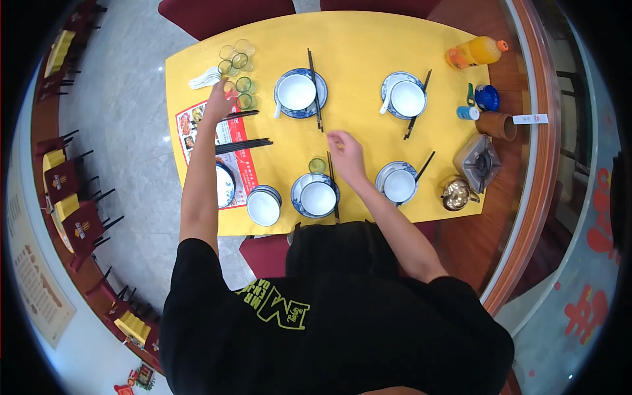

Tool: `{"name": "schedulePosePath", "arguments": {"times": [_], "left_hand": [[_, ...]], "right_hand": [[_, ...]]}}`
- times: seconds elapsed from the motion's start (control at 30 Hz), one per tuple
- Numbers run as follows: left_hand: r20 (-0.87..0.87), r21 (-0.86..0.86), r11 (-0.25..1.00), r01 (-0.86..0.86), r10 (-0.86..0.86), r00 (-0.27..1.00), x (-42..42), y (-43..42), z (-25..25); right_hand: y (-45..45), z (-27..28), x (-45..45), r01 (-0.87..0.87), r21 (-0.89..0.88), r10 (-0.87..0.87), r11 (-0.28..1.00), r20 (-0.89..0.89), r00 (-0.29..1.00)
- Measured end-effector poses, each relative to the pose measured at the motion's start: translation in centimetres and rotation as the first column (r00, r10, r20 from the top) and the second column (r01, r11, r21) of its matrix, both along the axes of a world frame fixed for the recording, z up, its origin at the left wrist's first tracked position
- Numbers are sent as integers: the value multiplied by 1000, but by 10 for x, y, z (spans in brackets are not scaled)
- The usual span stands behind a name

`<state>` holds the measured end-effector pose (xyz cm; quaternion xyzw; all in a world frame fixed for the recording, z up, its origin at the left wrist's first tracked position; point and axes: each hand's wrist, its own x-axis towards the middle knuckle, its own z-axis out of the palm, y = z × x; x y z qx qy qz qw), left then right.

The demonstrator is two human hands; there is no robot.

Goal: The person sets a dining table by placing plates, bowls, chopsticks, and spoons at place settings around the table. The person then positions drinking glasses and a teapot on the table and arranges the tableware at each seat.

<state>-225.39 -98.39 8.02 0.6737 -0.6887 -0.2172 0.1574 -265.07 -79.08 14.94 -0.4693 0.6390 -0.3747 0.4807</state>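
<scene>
My left hand [220, 100] reaches to the group of glasses at the table's far left, its fingertips beside a clear glass [230, 88]; whether it grips one is hard to make out. Green glasses [245, 101] stand just right of it, and white spoons [205, 78] lie to its left. Over the middle of the table is my right hand [345, 153], fingers curled together, just right of the upper black chopsticks [316, 92]. Nothing can be made out in its fingers. Below it, a green glass [317, 165] stands by a bowl [318, 198] on a blue-patterned plate.
The yellow table [355, 52] holds more bowls on plates, stacked bowls [264, 206], chopsticks [243, 145] on a red menu sheet [248, 172], an orange bottle [475, 52], a stove [477, 162] and a metal teapot [458, 193]. Red chairs [227, 14] stand behind.
</scene>
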Motion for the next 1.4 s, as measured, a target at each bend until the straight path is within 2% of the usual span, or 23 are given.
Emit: {"name": "schedulePosePath", "arguments": {"times": [0.03,0.1,0.17,0.2,0.23,0.27,0.3,0.33,0.43,0.5,0.57,0.67,0.73,0.77,0.83,0.9,0.97,1.0,1.03,1.07,1.17,1.3,1.4], "left_hand": [[-35,71,990,126,-123,992,-4,-1,9],[29,64,985,157,-159,987,-4,-1,11],[46,160,987,-5,-3,999,-7,0,18],[104,69,997,-35,27,994,-8,5,21],[99,74,997,-36,28,995,-10,11,31],[3,1,992,-123,123,992,-11,22,45],[-97,-59,975,-215,208,973,-12,35,58],[-27,-170,958,-232,231,973,-12,48,68],[-87,-257,915,-310,298,951,-43,96,115],[-290,-186,910,-371,310,906,-76,141,121],[-368,-163,921,-354,276,888,-103,160,124],[-408,-127,934,-333,256,876,-145,170,133],[-440,-188,933,-306,199,876,-167,169,136],[-449,-190,937,-292,182,875,-181,166,137],[-462,-248,932,-264,126,878,-214,154,140],[-480,-328,922,-206,25,877,-253,135,138],[-438,-286,955,-81,-55,897,-288,109,132],[-437,-286,956,-70,-66,897,-301,96,123],[-315,-251,967,38,-119,942,-311,82,109],[-190,-206,969,135,-175,966,-321,67,96],[-70,-98,960,261,-268,961,-332,30,57],[88,-26,959,283,-280,956,-334,3,27],[29,13,966,259,-259,965,-332,4,4]], "right_hand": [[-27,6,24,-15,-89,15,996,3,1000],[-85,2,70,-231,-252,195,940,-160,968],[-135,2,114,-433,-361,329,826,-315,890],[-155,-8,131,-528,-408,321,745,-474,820],[-173,-17,146,-623,-429,289,654,-620,730],[-188,-29,157,-626,-417,298,659,-619,726],[-200,-39,167,-707,-399,297,584,-706,643],[-212,-48,174,-780,-371,278,503,-785,553],[-224,-63,184,-826,-278,332,490,-817,472],[-224,-71,179,-833,-277,347,478,-812,470],[-226,-69,171,-836,-291,346,466,-809,475],[-214,-54,144,-769,-364,298,525,-767,568],[-198,-20,105,-674,-387,386,629,-597,703],[-181,-10,83,-667,-385,372,638,-605,704],[-138,7,30,-373,-398,193,838,-424,885],[-87,13,-28,-231,-238,106,943,-445,889],[-32,11,-81,-141,-110,73,984,-477,876],[-12,13,-107,-201,-58,144,978,-508,849],[2,14,-128,-258,-6,215,966,-533,818],[10,11,-143,-251,-11,207,968,-533,820],[34,4,-169,-292,-21,234,956,-546,804],[45,-2,-176,-305,-50,224,951,-567,793],[56,-14,-171,-280,-85,189,956,-550,813]]}}
